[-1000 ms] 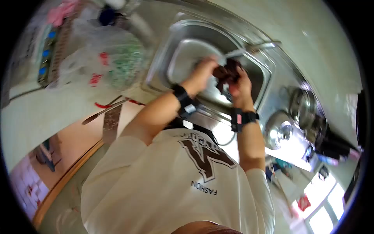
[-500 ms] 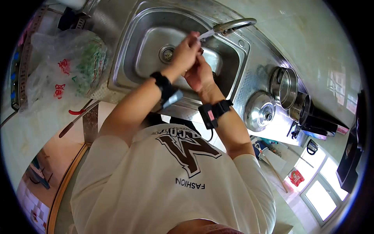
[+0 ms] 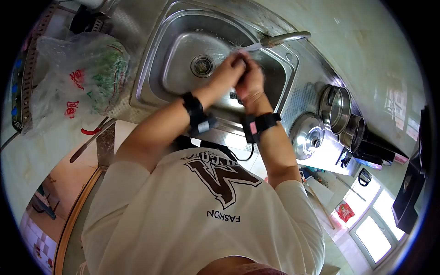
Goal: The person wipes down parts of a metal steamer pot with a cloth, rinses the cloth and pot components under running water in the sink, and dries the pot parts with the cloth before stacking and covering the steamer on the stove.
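Both hands are together over the right part of the steel sink [image 3: 176, 66], under the water stream [image 3: 252, 47] from the curved faucet [image 3: 288, 38]. My left hand [image 3: 228, 72] has its fingers closed against the other hand. Beside it, my right hand [image 3: 252, 79] is curled, its fingers closed and blurred. Whatever lies between them is too small and hidden to name. Below the hands, a small dark thing [image 3: 235, 97] shows in the sink. Further left sits the round drain [image 3: 202, 66].
A plastic bag [image 3: 59, 82] with green contents lies left of the sink. Red-handled pliers or scissors [image 3: 91, 131] rest at the counter edge. On the right are a metal lid [image 3: 306, 136] and steel pots [image 3: 340, 110].
The dark reddish-brown thing held between the hands a second ago is no longer visible there. Both hands have come together under the stream, and the camera view has shifted.
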Motion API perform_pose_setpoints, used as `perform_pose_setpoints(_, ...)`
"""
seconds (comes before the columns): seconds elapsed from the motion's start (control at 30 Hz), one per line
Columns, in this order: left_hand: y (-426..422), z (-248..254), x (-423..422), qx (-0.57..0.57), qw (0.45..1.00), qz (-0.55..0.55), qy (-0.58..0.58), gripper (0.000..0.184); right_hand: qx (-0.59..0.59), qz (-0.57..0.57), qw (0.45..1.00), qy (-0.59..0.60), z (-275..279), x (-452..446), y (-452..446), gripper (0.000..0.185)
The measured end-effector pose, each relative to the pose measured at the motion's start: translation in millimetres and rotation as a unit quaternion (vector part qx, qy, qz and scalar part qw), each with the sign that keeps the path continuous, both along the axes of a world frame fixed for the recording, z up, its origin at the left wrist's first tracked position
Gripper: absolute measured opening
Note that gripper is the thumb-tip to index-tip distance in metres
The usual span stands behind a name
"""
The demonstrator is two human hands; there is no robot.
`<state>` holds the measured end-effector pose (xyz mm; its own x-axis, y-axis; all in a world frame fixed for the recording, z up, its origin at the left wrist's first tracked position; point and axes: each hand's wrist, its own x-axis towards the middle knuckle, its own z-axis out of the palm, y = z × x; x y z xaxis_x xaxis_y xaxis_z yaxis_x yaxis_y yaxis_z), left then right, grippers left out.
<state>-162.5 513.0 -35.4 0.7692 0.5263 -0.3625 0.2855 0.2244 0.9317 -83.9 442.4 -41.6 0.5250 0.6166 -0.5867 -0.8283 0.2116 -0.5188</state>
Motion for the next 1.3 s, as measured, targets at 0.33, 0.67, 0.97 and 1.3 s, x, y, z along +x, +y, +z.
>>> perform_pose_setpoints(0.33, 24.5, -25.8, 4.4, -0.06, 0.987, 0.09, -0.122, 0.046, -0.001, 0.031, 0.999, 0.02, 26.4, -16.4, 13.0, 0.026)
perform_pose_setpoints(0.67, 43.6, -24.2, 15.6, 0.025, 0.994, 0.072, -0.077, 0.042, 0.037, 0.023, 0.999, 0.013, 27.8, -26.1, 22.7, 0.032)
perform_pose_setpoints(0.97, 56.4, -28.6, 20.5, 0.206, 0.967, 0.152, 0.004, 0.055, 0.035, 0.054, 0.998, 0.023, 33.7, -49.1, 16.7, 0.035)
perform_pose_setpoints(1.3, 0.1, 16.2, 12.2, 0.348, 0.918, 0.11, -0.154, 0.017, 0.124, 0.066, 0.99, 0.034, 19.5, -13.5, 9.8, 0.048)
